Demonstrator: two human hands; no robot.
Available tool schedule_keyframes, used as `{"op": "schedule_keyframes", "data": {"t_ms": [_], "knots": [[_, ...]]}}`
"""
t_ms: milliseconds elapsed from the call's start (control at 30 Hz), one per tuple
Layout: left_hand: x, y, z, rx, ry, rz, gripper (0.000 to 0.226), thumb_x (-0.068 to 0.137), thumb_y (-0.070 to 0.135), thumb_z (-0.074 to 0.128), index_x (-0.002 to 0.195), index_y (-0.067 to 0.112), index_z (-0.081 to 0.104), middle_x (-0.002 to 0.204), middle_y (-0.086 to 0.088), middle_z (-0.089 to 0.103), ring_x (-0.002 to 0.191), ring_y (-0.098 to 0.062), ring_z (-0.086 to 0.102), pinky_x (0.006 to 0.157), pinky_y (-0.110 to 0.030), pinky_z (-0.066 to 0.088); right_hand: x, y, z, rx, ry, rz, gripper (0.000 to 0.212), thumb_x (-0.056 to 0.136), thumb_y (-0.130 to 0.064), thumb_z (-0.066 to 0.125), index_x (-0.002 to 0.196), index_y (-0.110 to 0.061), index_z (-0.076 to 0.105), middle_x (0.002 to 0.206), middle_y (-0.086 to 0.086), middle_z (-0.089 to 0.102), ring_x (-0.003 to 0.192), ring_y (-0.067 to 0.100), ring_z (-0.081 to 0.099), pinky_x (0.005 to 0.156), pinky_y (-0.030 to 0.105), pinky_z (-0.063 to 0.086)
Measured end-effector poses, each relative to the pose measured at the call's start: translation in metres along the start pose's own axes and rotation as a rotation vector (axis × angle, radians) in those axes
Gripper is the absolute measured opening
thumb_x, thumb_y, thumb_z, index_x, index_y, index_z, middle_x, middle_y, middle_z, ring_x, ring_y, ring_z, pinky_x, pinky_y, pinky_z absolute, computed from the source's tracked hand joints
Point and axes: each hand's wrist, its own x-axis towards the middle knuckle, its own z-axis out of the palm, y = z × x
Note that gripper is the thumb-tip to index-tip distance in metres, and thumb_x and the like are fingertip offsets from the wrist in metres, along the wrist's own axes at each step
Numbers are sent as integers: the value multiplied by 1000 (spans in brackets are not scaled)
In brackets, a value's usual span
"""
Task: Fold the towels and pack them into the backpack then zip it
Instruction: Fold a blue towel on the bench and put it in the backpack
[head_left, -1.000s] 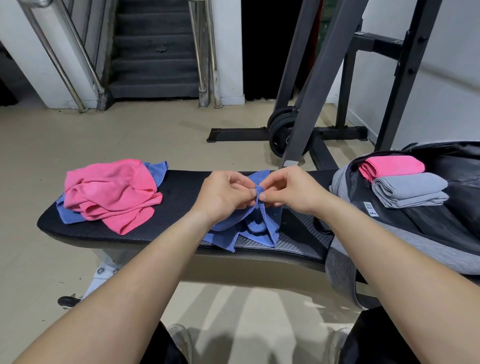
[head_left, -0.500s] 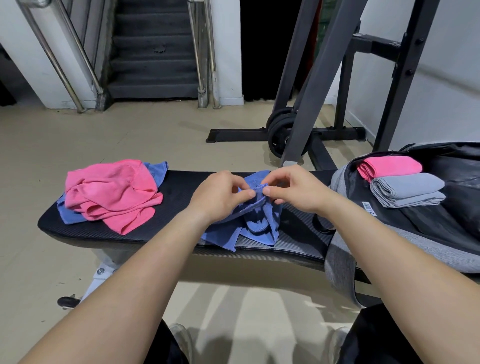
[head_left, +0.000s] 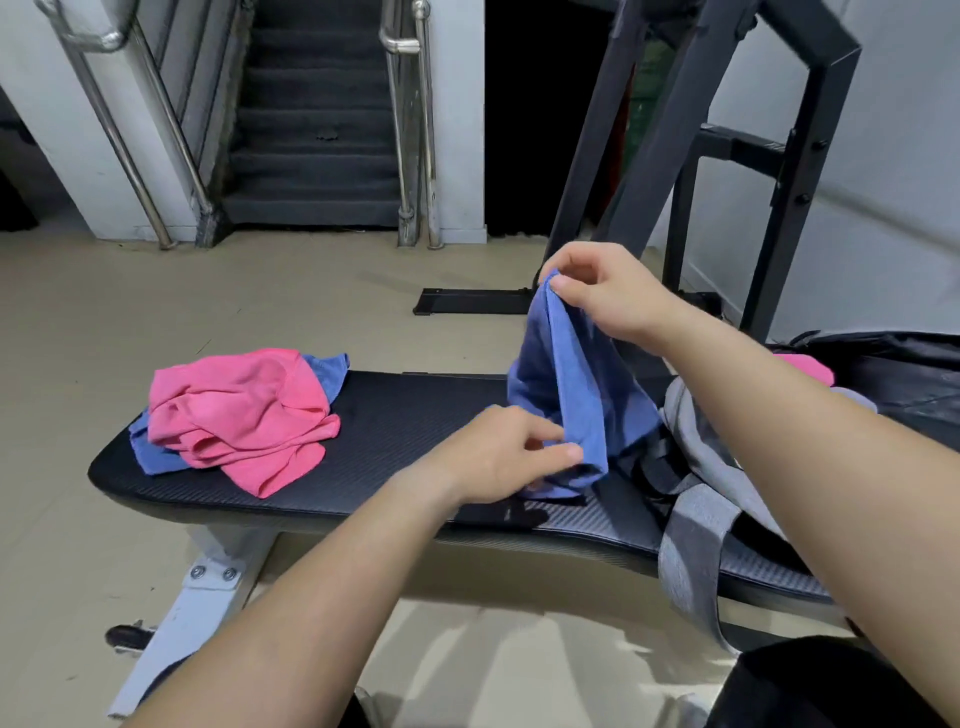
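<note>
Forearm (head_left: 779, 400) half-hides pink towel (head_left: 810, 366) in backpack (head_left: 696, 441) (crumpled pile (head_left: 239, 415) on bench (head_left: 415, 415)).

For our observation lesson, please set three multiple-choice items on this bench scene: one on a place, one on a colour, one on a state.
1. Where on the bench does the towel pile lie? A its left end; B its middle; C its right end.
2. What colour is the held towel? A pink; B grey; C blue.
3. How is the held towel? A spread flat; B held up, pinched by both hands; C folded square.

Key: 1 A, the pile sits at the left end. 2 C, the cloth is plainly blue. 3 B, the right hand pinches its top and the left hand pinches its lower edge.
</note>
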Motion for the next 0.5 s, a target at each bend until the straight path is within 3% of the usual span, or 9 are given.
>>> {"op": "schedule_keyframes", "data": {"t_ms": [67,133,233,367,500], "knots": [[-3,-2,-14,-117,147,-14,45,100,45,51,62,26,64,52,6,57,50,-5,44,54,-24,35,1,-7,-6,39,-25,-26,20,98,-10,55,89,-20,70,90,-2,72,85,11,64,84,33,51],[-1,-14,-27,-194,380,-38,38,99,44,53,75,22,73,55,-3,60,52,-9,47,58,-32,41,0,-13,-10,69,-79,-30,19,98,-7,57,91,-17,71,89,-3,72,84,6,64,87,27,49],[5,-29,-32,-211,590,-86,18,89,39,69,80,24,69,63,2,62,56,-8,50,61,-31,44,-2,-19,-11,91,-151,-36,16,98,-8,61,92,-17,73,88,-5,74,86,6,66,90,25,49],[11,-14,-27,-261,644,11,12,84,32,76,90,30,66,80,11,69,70,-4,62,72,-27,54,-5,-27,-7,137,-232,-45,14,97,-8,62,95,-14,74,90,-3,75,89,7,67,91,27,49],[15,-1,-28,-315,629,73,3,84,30,73,85,29,70,84,12,71,81,-9,67,79,-41,57,-8,-33,-5,111,-268,-42,13,97,-9,63,96,-14,75,91,-3,76,91,9,68,95,32,51]]}}
